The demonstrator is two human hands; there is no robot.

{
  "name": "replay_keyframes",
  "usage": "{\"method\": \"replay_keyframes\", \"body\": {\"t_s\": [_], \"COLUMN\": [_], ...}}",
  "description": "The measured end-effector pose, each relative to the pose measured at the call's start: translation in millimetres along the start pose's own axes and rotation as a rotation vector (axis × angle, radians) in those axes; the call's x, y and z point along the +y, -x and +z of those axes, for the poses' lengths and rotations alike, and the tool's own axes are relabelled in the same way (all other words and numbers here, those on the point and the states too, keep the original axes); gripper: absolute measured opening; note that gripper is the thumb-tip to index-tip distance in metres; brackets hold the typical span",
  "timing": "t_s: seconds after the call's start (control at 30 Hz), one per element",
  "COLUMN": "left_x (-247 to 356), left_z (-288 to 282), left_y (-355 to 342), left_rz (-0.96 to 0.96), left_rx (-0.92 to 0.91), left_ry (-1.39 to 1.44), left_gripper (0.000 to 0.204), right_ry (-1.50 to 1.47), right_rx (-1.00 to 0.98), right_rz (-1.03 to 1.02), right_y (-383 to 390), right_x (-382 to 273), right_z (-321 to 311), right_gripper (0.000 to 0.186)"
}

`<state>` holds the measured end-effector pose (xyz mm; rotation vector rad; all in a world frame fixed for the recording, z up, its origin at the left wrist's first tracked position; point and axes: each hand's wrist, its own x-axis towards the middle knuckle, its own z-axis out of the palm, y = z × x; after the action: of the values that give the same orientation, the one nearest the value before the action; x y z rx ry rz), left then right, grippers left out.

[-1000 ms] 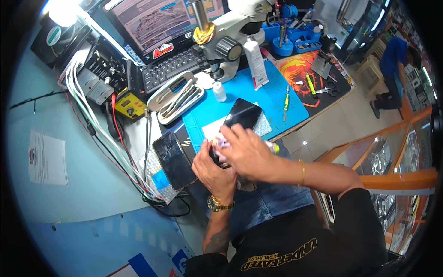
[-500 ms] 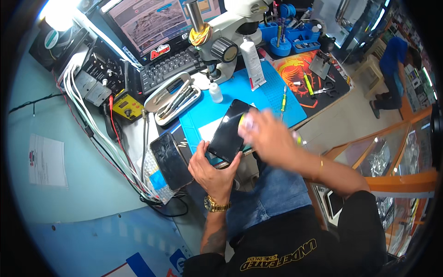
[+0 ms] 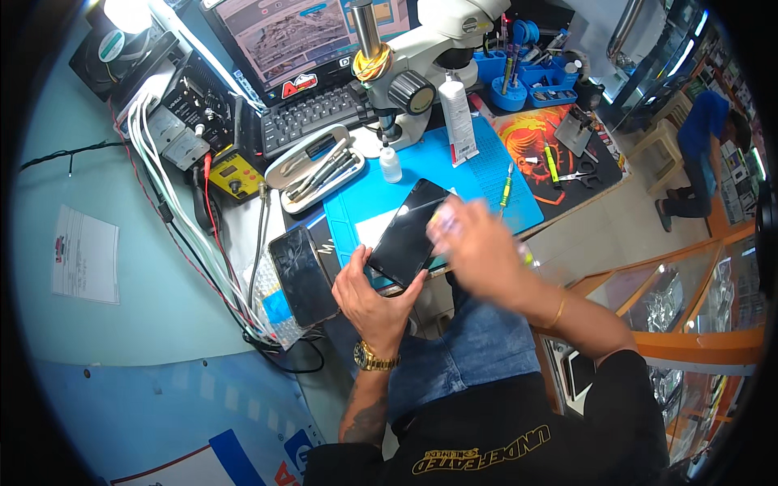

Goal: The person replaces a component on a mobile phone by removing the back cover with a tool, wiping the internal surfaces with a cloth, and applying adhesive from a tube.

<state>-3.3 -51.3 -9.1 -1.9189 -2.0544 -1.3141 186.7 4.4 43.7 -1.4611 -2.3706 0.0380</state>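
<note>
My left hand (image 3: 371, 296) grips the lower end of a black smartphone (image 3: 407, 235), thumb on one side and fingers on the other, with the screen tilted up. Over the phone's right edge, my right hand (image 3: 490, 255) is smeared by motion. Its fingers are closed around a small pinkish-white thing (image 3: 444, 220), too blurred to name. A yellow-green bit (image 3: 527, 255) shows behind that hand. Under the phone lie a white sheet (image 3: 370, 229) and a blue work mat (image 3: 342, 215). Left of my left hand lies a second dark phone (image 3: 302, 275).
A microscope (image 3: 411, 93) stands behind the mat, near a small clear bottle (image 3: 391, 164) and a white tube (image 3: 459, 121). An open tool case (image 3: 322, 174), a screwdriver (image 3: 506, 190) and a yellow power supply (image 3: 235, 180) lie around. A person in blue (image 3: 698, 154) bends at far right.
The whole view has shifted slightly. My right hand still blurs over the phone's right side, a little lower. My left hand keeps its grip on the phone.
</note>
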Motion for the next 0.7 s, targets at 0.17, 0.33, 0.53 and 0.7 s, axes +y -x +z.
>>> {"method": "replay_keyframes", "body": {"t_s": [0.17,0.33,0.53,0.7], "left_x": [-5,-10,6,3], "left_z": [3,0,3,0], "left_y": [4,5,1,2], "left_rz": [0.021,0.059,0.031,0.023], "left_rx": [-0.004,0.043,0.037,-0.006], "left_ry": [0.017,0.0,-0.012,-0.009], "left_gripper": [0.091,0.091,0.089,0.099], "right_ry": [-0.278,-0.16,0.055,-0.001], "right_rx": [-0.099,-0.08,0.119,0.021], "right_rz": [-0.274,-0.341,-0.219,-0.179], "right_y": [15,4,-15,-45], "right_x": [-39,-34,16,10], "right_z": [1,3,21,20], "right_gripper": [0.029,0.031,0.038,0.037]}}
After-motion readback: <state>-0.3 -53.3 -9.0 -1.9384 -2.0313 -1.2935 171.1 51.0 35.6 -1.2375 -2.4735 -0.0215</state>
